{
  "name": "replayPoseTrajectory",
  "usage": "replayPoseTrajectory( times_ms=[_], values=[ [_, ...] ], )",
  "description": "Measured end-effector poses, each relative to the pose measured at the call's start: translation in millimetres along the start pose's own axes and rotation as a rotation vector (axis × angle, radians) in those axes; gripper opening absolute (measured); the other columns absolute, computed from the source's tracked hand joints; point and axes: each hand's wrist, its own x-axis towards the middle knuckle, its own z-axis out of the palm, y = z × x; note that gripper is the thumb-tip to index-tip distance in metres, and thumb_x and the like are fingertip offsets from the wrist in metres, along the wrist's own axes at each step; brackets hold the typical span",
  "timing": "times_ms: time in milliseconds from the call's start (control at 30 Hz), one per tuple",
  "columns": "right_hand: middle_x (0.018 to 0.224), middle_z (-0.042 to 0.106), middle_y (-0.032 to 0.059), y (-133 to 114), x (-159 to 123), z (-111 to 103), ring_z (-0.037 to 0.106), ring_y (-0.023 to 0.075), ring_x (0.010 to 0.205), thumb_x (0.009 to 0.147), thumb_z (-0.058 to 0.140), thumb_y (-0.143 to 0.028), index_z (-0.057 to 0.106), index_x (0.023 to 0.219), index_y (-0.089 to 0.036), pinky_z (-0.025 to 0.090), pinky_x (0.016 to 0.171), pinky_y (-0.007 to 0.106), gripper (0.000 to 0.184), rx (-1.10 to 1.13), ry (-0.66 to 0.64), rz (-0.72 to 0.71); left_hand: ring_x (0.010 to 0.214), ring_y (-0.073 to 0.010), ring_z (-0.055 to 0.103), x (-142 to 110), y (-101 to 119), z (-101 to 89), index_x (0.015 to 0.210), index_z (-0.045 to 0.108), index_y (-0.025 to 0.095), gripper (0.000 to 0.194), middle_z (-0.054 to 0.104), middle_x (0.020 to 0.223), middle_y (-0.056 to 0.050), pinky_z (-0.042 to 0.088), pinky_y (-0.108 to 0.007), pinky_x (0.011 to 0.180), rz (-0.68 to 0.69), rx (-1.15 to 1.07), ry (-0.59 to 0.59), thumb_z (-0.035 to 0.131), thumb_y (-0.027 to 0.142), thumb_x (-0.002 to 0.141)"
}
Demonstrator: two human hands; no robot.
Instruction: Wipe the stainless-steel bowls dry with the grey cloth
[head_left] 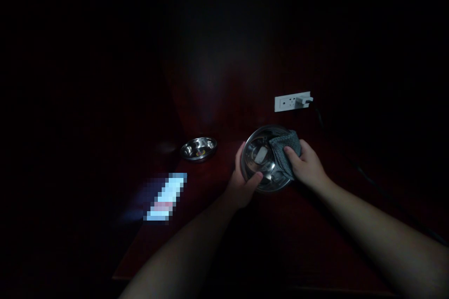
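Note:
A shiny metal bowl (261, 142) is tilted so its inside faces me, with a pale patch at its bottom. My left hand (243, 184) grips the bowl's left side, thumb over the rim and fingers behind it. On the other side, my right hand (308, 163) is closed on a grey-green cloth (286, 149), thumb pressed on top. The cloth lies folded over the bowl's right rim and reaches into it. The fingers behind the cloth are hidden.
A shallower metal bowl (199, 148) with a coloured mark inside stands on the dark red table (217, 173). Left of it glows a blurred-out screen (166, 198). A white wall socket (287, 102) holds a plug (304, 100), its dark cable running down to the right. The surroundings are very dark.

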Motion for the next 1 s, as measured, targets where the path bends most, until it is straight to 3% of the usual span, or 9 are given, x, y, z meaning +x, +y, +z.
replayPoseTrajectory(
  times_ms=[1000],
  values=[
    [0.078, 0.059, 0.0038, 10, 3, 0, 0.055, 0.0184, 0.066, 0.079, 0.055, -0.047, 0.054, 0.090, -0.019, 0.046, 0.059, 0.032, 0.029, 0.018, -0.013, 0.043, 0.133, -0.0268, 0.033, 1, -2, 1.7, 0.143, 0.007, 0.020, 0.084, 0.034, 0.145, -0.014, 0.026, -0.044, 0.110, 0.043, 0.006, -0.014, 0.060, 0.033, 0.079]
  ],
)
